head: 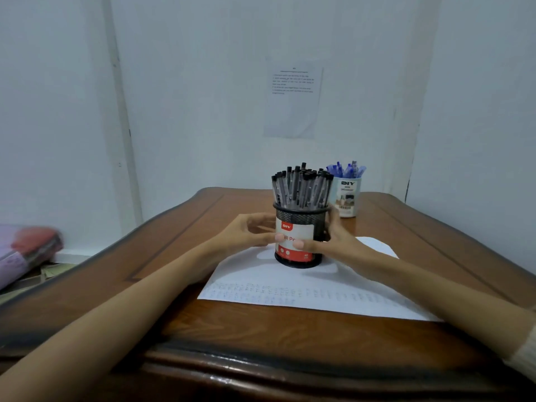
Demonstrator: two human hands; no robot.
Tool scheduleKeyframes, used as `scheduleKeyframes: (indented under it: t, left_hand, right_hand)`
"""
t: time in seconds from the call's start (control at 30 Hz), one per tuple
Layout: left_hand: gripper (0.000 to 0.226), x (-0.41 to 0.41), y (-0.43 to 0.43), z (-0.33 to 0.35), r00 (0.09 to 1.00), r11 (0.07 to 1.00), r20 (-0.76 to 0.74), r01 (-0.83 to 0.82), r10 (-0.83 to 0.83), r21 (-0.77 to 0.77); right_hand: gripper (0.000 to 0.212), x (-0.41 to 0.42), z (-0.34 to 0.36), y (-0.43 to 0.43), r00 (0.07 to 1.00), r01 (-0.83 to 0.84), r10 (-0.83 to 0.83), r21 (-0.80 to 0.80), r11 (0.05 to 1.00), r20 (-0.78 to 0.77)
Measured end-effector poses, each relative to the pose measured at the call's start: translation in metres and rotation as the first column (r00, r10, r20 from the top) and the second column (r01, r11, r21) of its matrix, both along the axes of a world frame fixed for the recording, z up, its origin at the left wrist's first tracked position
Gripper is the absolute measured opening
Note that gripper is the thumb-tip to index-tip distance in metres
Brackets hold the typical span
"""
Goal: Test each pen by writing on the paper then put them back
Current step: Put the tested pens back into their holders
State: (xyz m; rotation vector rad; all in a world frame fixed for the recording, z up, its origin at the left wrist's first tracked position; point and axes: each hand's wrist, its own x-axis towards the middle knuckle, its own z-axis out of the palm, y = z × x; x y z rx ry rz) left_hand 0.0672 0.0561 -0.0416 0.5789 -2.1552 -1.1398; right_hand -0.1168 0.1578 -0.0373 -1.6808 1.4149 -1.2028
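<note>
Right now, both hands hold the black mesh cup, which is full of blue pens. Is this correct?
One detail is wrong. In the head view the left hand and right hand hold the black mesh cup, but its pens are grey with black caps. The blue pens stand in the white cup behind.

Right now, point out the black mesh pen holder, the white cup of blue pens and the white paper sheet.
Black mesh pen holder [301,217]: head view, upper mesh band.
White cup of blue pens [348,195]: head view, printed front wall.
White paper sheet [261,272]: head view, bare middle.

Pale walls [203,82] with a printed sheet [293,103], glossy brown wooden table [261,338], pink bundle [29,248] left.
</note>
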Motion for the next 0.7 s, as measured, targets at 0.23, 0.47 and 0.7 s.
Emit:
scheduleKeyframes:
  t: [0.23, 0.47, 0.7]
  left_hand:
    - [0.08, 0.001, 0.004, 0.006, 0.978, 0.992, 0.197, 0.092, -0.073, -0.09]
    - [0.067, -0.007, 0.007, 0.007, 0.992, 0.999, 0.127, 0.012, -0.007, -0.044]
    - [0.052, -0.023, 0.0, 0.025, 0.983, 0.993, -0.139, -0.115, 0.116, 0.013]
  right_hand:
    - [0.08, 0.002, -0.01, -0.009, 0.99, 0.09, -0.082, -0.067, 0.994, 0.118]
    - [0.08, -0.008, -0.009, -0.017, 0.986, 0.123, -0.113, -0.082, 0.989, 0.122]
    - [0.074, -0.025, 0.019, -0.036, 0.986, 0.064, -0.04, -0.143, 0.988, 0.16]
